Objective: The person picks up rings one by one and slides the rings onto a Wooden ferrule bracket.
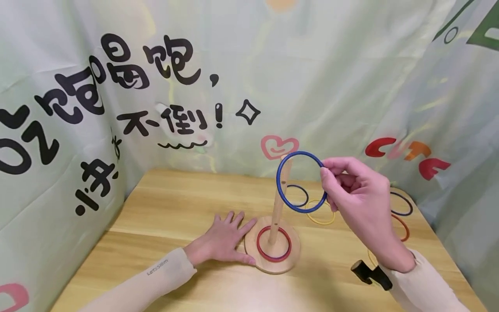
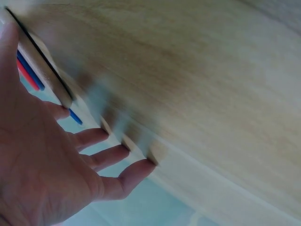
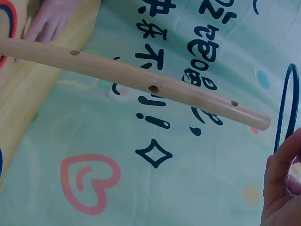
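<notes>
My right hand [image 1: 362,195] pinches a blue ring [image 1: 300,153] by its right side, thumb against fingers. Raised beside the top of a wooden peg [image 1: 279,203], the ring overlaps it in the head view; the right wrist view puts it just beyond the peg's end. The peg stands upright on a round wooden base [image 1: 295,247]. Around its foot lies a red ring [image 1: 276,260], with a blue ring [image 3: 10,21] against it. My left hand [image 1: 222,238] rests with spread fingers at the base's left edge, thumb and forefinger touching it.
Behind the peg lie another blue ring [image 1: 307,197] and a yellow ring [image 1: 320,223] on the wooden table [image 1: 175,195]. To the right are a blue ring [image 1: 411,207] and a red ring [image 1: 407,234], plus a yellow ring [image 1: 370,257] partly behind my right wrist. A printed curtain [image 1: 331,86] encloses the table.
</notes>
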Available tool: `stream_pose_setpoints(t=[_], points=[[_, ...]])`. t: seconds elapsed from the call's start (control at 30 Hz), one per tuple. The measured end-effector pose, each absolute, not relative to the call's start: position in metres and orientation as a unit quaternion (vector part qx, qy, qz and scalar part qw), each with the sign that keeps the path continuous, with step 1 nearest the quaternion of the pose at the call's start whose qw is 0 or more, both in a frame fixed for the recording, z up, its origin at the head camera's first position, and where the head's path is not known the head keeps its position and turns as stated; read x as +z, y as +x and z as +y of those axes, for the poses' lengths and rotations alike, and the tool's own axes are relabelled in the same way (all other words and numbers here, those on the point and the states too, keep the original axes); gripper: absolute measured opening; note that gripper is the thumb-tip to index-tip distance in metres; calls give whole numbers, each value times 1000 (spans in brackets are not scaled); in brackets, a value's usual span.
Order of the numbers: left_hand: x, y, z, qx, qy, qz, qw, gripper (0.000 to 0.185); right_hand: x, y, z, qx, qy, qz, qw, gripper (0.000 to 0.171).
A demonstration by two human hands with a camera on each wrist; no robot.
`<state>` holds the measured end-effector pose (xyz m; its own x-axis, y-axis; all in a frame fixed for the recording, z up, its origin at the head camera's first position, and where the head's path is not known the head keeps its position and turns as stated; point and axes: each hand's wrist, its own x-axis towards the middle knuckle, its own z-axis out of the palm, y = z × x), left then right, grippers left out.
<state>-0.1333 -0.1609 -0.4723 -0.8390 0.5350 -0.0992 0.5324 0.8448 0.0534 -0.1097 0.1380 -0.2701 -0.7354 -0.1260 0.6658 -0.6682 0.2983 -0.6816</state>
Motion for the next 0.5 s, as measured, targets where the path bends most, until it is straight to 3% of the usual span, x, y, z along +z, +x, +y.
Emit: stream_pose_setpoints(t=[0.27, 0.5], points=[[-475, -132, -161, 10, 278, 959, 56, 118, -274, -130, 126, 507, 244, -796, 223, 8], [-474, -133, -161, 9, 276, 960, 50, 119, -325, -141, 126, 483, 232, -824, 185, 9]])
